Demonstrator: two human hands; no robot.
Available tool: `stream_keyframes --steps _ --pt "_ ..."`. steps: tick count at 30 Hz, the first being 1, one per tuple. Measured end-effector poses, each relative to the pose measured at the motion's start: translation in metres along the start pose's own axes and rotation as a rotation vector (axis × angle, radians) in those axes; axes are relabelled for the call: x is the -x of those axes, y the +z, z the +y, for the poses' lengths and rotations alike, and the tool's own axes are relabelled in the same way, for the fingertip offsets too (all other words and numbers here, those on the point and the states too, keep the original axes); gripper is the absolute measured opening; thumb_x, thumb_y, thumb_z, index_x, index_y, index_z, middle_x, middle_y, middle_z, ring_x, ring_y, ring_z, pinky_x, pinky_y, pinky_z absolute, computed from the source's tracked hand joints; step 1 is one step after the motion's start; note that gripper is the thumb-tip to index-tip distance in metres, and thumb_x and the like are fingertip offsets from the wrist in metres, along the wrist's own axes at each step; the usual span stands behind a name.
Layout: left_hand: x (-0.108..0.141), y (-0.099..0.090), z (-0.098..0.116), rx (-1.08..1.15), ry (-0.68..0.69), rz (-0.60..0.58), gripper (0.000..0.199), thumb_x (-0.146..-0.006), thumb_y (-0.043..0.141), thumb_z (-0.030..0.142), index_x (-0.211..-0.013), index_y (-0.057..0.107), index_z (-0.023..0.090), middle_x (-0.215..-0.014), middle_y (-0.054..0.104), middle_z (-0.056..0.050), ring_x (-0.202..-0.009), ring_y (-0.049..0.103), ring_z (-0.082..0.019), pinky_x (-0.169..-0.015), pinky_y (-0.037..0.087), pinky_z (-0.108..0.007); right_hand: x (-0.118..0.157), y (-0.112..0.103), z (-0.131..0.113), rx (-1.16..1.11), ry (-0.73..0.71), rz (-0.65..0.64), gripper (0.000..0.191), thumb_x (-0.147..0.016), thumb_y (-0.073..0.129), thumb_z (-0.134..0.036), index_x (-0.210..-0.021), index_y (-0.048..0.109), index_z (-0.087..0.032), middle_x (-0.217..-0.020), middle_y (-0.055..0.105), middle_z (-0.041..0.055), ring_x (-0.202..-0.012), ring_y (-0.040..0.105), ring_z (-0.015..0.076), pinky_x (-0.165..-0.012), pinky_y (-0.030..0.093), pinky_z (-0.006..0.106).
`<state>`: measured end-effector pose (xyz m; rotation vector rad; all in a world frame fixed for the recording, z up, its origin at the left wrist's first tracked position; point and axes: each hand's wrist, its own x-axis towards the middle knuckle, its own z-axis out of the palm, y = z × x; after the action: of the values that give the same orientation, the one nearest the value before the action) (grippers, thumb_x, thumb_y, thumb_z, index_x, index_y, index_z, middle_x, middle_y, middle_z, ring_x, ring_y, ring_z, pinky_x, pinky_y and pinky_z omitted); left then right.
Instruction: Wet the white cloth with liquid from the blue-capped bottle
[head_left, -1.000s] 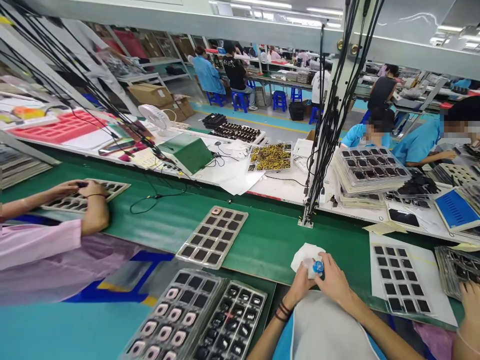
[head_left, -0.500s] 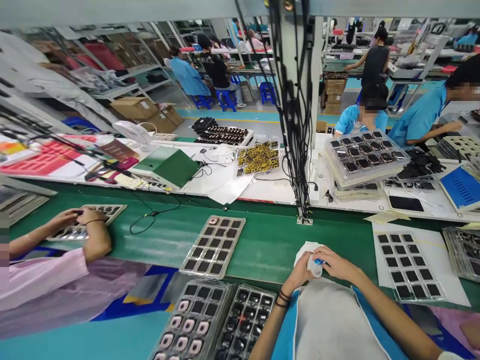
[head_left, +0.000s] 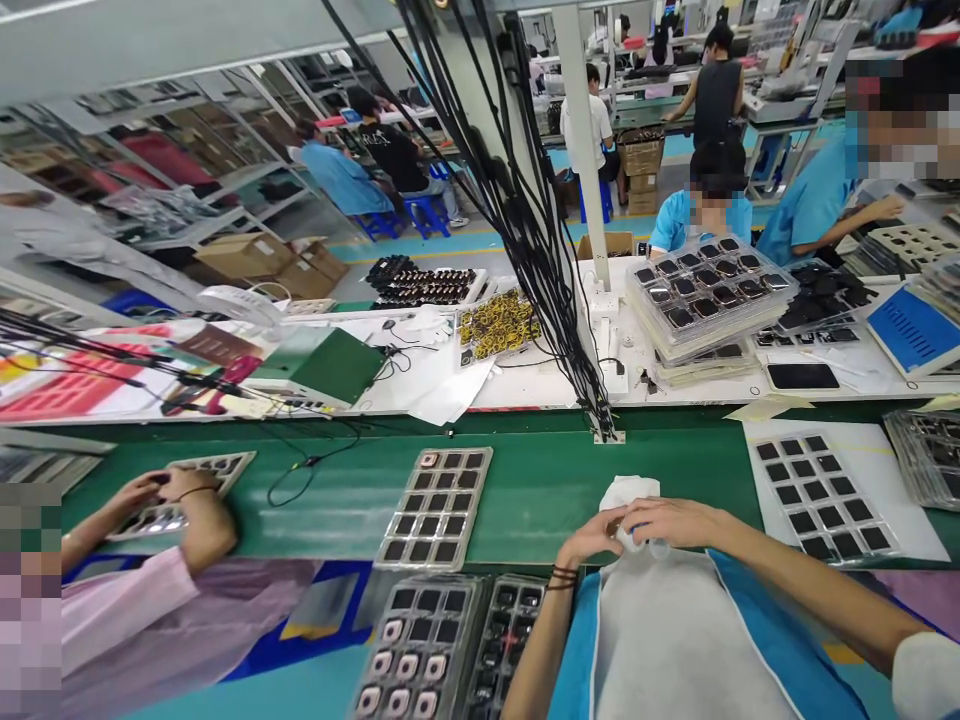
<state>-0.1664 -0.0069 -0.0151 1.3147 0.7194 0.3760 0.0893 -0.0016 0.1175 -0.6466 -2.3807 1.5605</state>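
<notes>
Close to my body, at the green table's front edge, my two hands meet over a crumpled white cloth. My left hand has its fingers curled against the cloth from the left. From the right, my right hand reaches over it with bent fingers. A bit of blue shows beneath the right fingers, too small to name. Whatever lies inside the cloth is hidden. To the left lies a clear tray of dark square pieces, with one pale pink piece in its far left corner.
Stacked trays stand below the table edge, left of me. Another tray lies on white paper at right. A cable-wrapped post rises ahead. A co-worker's hands work over a tray at far left. More trays are stacked behind.
The view has tilted and shifted. My right hand now covers more of the cloth, and the blue bit between its fingers shows less. My left fingers have stretched towards the right hand.
</notes>
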Motion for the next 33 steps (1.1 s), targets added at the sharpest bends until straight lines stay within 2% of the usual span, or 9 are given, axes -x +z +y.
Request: stream_keyframes --steps 2,5,7,11,16,22,27,33 --pt "-0.004 0.000 -0.003 0.043 -0.007 -0.030 0.046 -0.083 0.094 0.044 -0.117 0.077 0.018 -0.121 0.078 -0.008 -0.119 0.072 -0.030 -0.112 0.058 -0.054 -0.001 -0.008 -0.006 -0.016 0.002 -0.019 0.014 -0.109 0.067 -0.021 -0.106 0.080 -0.018 -0.141 0.077 0.0091 -0.149 0.062 0.0278 -0.130 0.046 0.059" --pt "-0.006 0.001 -0.010 0.072 -0.028 -0.025 0.046 -0.084 0.094 0.045 -0.116 0.077 0.017 -0.114 0.078 -0.007 -0.106 0.074 -0.026 -0.101 0.063 -0.049 0.000 -0.021 -0.010 -0.013 0.020 -0.030 0.013 -0.108 0.068 -0.022 -0.110 0.081 -0.019 -0.144 0.075 0.0090 -0.147 0.062 0.0275 -0.127 0.048 0.056" --pt "-0.004 0.002 -0.016 0.071 -0.036 0.019 0.048 -0.086 0.094 0.044 -0.121 0.076 0.017 -0.113 0.078 -0.007 -0.102 0.074 -0.025 -0.097 0.064 -0.047 0.003 -0.029 -0.007 0.007 0.048 0.002 0.017 -0.110 0.067 -0.026 -0.119 0.080 -0.019 -0.145 0.073 0.0099 -0.146 0.061 0.0284 -0.124 0.051 0.055" --pt "0.003 0.008 -0.028 0.028 -0.036 0.184 0.054 -0.089 0.094 0.043 -0.133 0.074 0.018 -0.127 0.077 -0.009 -0.115 0.074 -0.028 -0.108 0.061 -0.053 0.019 -0.032 0.012 0.026 0.136 0.154 0.030 -0.112 0.068 -0.038 -0.134 0.075 -0.019 -0.143 0.070 0.0112 -0.135 0.065 0.0289 -0.118 0.053 0.054" --pt "0.014 0.019 -0.046 -0.060 -0.059 0.410 0.061 -0.091 0.093 0.041 -0.144 0.071 0.020 -0.150 0.071 -0.013 -0.136 0.068 -0.035 -0.120 0.054 -0.061 0.047 -0.004 0.057 -0.042 0.248 0.419 0.040 -0.108 0.076 -0.049 -0.134 0.073 -0.018 -0.139 0.069 0.0105 -0.105 0.070 0.0213 -0.099 0.061 0.044" --pt "0.019 0.023 -0.062 -0.161 -0.122 0.538 0.065 -0.086 0.096 0.039 -0.143 0.072 0.019 -0.151 0.072 -0.014 -0.143 0.065 -0.037 -0.124 0.051 -0.062 0.063 0.042 0.116 -0.217 0.376 0.694 0.046 -0.108 0.077 -0.053 -0.136 0.071 -0.018 -0.124 0.074 0.0090 -0.110 0.073 0.0235 -0.096 0.065 0.043" --pt "0.017 0.020 -0.070 -0.242 -0.172 0.579 0.060 -0.085 0.097 0.037 -0.138 0.075 0.018 -0.145 0.075 -0.013 -0.138 0.068 -0.035 -0.126 0.050 -0.062 0.065 0.063 0.143 -0.288 0.446 0.802 0.045 -0.108 0.079 -0.049 -0.139 0.070 -0.018 -0.125 0.075 0.0089 -0.113 0.074 0.0246 -0.101 0.066 0.046" --pt "0.013 0.022 -0.077 -0.300 -0.229 0.612 0.055 -0.089 0.095 0.037 -0.137 0.075 0.018 -0.143 0.076 -0.013 -0.135 0.070 -0.034 -0.123 0.052 -0.062 0.063 0.072 0.153 -0.293 0.500 0.851 0.041 -0.106 0.082 -0.045 -0.136 0.073 -0.018 -0.125 0.075 0.0087 -0.113 0.074 0.0242 -0.099 0.066 0.045"
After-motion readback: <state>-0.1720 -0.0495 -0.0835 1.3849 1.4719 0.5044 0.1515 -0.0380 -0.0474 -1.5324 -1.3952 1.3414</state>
